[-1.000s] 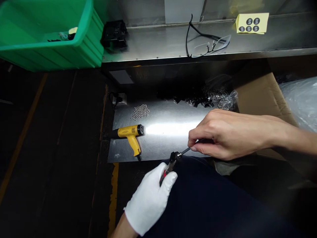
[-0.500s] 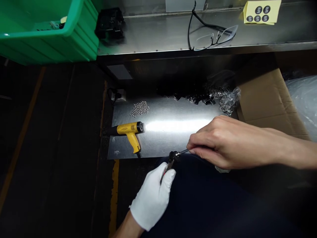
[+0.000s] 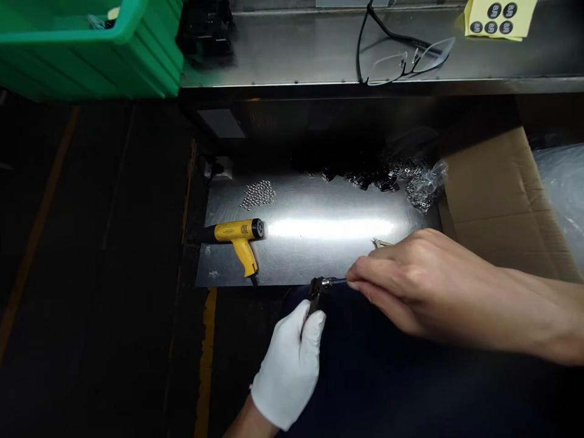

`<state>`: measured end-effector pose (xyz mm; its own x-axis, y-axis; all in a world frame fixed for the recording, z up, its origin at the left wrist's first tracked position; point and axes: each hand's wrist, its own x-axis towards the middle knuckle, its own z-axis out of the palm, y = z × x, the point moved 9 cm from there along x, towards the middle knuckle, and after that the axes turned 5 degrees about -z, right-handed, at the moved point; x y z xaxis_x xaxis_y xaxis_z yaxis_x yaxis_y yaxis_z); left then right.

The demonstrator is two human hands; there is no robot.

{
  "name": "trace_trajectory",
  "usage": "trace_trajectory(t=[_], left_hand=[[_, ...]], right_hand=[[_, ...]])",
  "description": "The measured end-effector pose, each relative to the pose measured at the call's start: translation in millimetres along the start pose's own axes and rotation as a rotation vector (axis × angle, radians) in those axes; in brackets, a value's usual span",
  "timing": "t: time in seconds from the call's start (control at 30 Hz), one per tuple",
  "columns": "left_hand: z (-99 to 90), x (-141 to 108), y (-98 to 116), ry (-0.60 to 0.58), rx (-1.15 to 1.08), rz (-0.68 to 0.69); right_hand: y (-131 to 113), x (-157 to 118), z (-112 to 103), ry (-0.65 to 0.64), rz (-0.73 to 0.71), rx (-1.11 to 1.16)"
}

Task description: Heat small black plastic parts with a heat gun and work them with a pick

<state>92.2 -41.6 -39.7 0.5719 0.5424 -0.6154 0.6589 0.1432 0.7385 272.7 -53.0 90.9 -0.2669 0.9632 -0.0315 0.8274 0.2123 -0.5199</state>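
Note:
My left hand (image 3: 287,365), in a white cotton glove, is shut around a pair of red-and-black-handled pliers (image 3: 314,295). Their jaws grip the metal end of a thin dark rod (image 3: 336,281), possibly an eyeglass temple. My bare right hand (image 3: 410,283) pinches that rod between thumb and fingers, hiding most of its length. A small silvery metal tip (image 3: 382,243) pokes out above my right hand. Both hands are over the front edge of a brushed metal sheet (image 3: 292,261).
A yellow heat gun (image 3: 239,234) and a pile of small metal beads (image 3: 258,194) lie on the sheet. Behind it are dark small parts and a plastic bag (image 3: 426,185). A cardboard box (image 3: 502,201) is at right; glasses (image 3: 401,61) and a green crate (image 3: 91,55) are on or by the steel shelf above.
The view has tilted, shifting the shelf and sheet upward in the picture. My right hand has moved lower and to the right, and a small metal tip now shows above it. Both hands keep their hold.

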Motion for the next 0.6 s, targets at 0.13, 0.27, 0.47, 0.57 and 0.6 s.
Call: trace_trajectory(t=[0.13, 0.27, 0.47, 0.57, 0.6], left_hand=[[0.6, 0.5, -4.1, 0.013, -0.133, -0.029], [-2.2, -0.5, -2.4, 0.017, -0.123, -0.027], [-1.9, -3.7, 3.8, -0.033, 0.014, -0.024], [1.7, -3.4, 5.2, -0.082, 0.038, -0.012], [3.4, -3.1, 6.3, -0.106, 0.044, 0.002]], right_hand=[[-4.6, 0.5, 6.1, -0.008, 0.024, -0.076], [-5.7, 1.7, 2.1, 0.034, -0.002, -0.024], [6.3, -0.9, -3.7, 0.031, -0.013, 0.137], [12.1, -1.6, -4.3, -0.003, -0.016, 0.177], [13.8, -1.4, -3.9, -0.024, -0.019, 0.190]])
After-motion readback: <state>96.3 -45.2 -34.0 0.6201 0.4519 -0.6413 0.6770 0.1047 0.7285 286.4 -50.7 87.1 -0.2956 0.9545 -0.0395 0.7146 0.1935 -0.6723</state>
